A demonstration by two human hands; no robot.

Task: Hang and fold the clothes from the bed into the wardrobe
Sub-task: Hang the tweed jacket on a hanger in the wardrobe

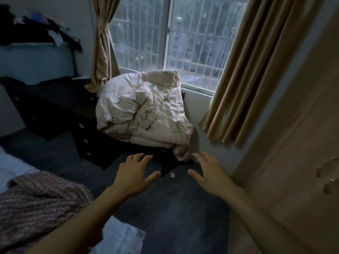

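From the head view I have both hands out in front over the dark floor (165, 217), palms down, fingers spread wide, holding nothing: left hand (134, 174), right hand (211, 173). The bed (11, 167) sits at my lower left with a knitted blanket (40, 202) on its corner, so anything on it lies nearer the left hand. The only clothes I can make out are a dark heap (33, 28) far up left, well apart from both hands. No wardrobe shows here.

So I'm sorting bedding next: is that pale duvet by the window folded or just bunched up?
Bunched up. The duvet sits in a crumpled heap with irregular creases, one corner trailing toward the floor.
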